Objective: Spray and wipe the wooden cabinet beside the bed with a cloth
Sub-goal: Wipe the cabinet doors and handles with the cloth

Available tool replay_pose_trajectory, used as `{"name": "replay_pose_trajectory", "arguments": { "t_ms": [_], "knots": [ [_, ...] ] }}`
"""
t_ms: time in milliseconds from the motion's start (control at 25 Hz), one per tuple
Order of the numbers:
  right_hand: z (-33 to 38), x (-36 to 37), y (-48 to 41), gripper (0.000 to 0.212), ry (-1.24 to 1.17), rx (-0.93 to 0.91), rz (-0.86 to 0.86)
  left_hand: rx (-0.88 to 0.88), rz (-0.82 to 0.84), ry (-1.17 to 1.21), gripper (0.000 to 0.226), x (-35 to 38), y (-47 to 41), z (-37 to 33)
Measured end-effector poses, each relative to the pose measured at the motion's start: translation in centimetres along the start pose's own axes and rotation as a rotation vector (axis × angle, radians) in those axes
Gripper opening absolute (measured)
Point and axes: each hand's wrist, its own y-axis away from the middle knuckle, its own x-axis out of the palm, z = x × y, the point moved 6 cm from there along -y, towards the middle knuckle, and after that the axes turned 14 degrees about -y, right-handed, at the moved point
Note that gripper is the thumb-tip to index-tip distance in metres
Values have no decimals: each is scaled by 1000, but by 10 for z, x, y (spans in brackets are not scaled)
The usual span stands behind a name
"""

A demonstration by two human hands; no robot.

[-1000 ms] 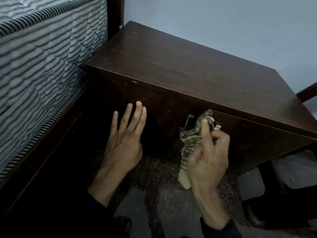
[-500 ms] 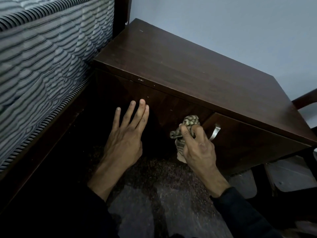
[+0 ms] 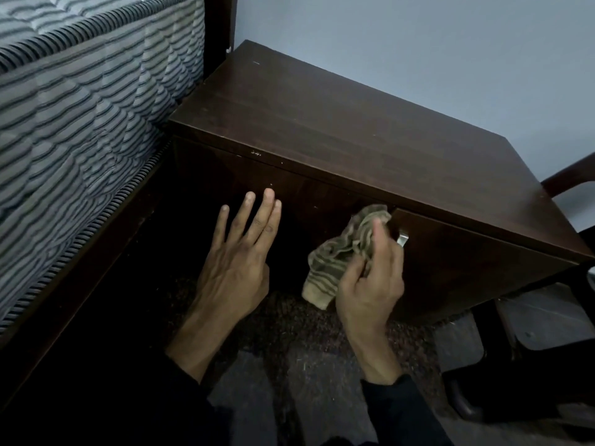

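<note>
The dark wooden cabinet (image 3: 338, 130) stands beside the bed, its top bare. My right hand (image 3: 370, 284) grips a crumpled striped olive cloth (image 3: 341, 252) and holds it against the cabinet's front, just left of a small metal handle (image 3: 402, 238). My left hand (image 3: 238, 255) lies flat with straight fingers on the cabinet's dark left front panel. No spray bottle is in view.
A striped mattress (image 3: 80, 123) on a dark bed frame runs along the left. A dark chair (image 3: 531, 365) stands at the right, close to the cabinet's corner. Speckled carpet (image 3: 306, 333) lies under my arms. A pale wall rises behind.
My right hand has moved the cloth slightly right and up along the cabinet front, toward the handle, and the cloth hangs looser. My left hand stays flat on the panel.
</note>
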Motion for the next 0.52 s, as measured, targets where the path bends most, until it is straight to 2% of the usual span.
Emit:
{"name": "replay_pose_trajectory", "arguments": {
  "t_ms": [80, 200, 240, 360, 400, 440, 520],
  "knots": [
    [1, 5, -3, 51, -64, 127, -137, 33, -11, -8, 98, -1, -2, -5],
    [-1, 15, 18, 50, -66, 238, -155, 46, 5, -33, 103, -1, -5, -6],
    [-6, 14, 23, 48, -133, 325, -158, 49, 9, -38, 104, -2, -4, -5],
    [-36, 21, 21, 37, -580, 806, -237, 43, 4, -32, 103, -2, -4, -6],
    [-40, 26, 20, 33, -727, 910, -241, 41, 10, -29, 103, -1, -5, -7],
    [-38, 26, 18, 33, -788, 946, -198, 40, 13, -24, 103, 0, -4, -8],
    [-33, 20, 11, 43, -657, 886, 11, 34, 17, -20, 105, 0, -5, -8]
  ]
}}
